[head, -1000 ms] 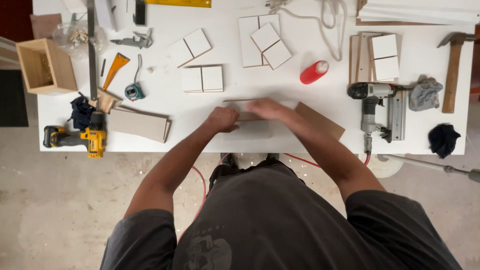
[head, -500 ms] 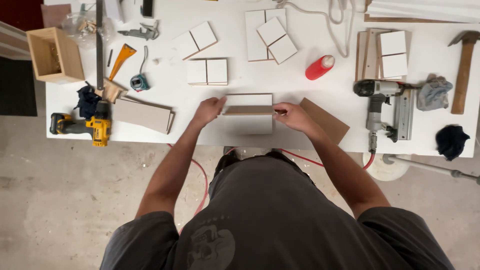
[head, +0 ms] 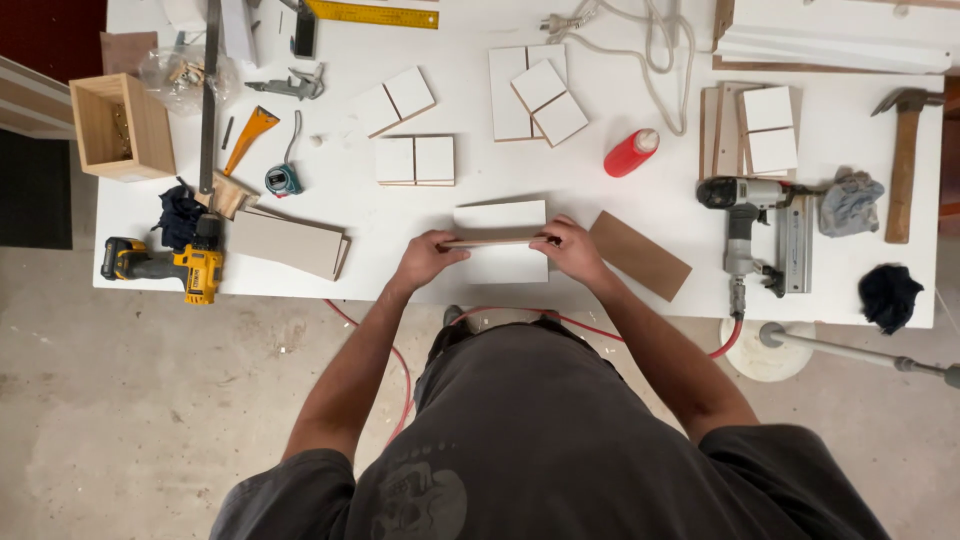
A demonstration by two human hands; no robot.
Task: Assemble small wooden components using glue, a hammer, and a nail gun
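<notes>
The left hand and the right hand hold two white panels together at the near edge of the bench. One panel lies flat and the other stands on its edge, so only its thin brown edge shows between the hands. The fingers of each hand are closed on one end of this edge. A brown board lies just beside the right hand. A nail gun is farther right, a red bottle is behind, and a yellow drill is well apart on the left.
</notes>
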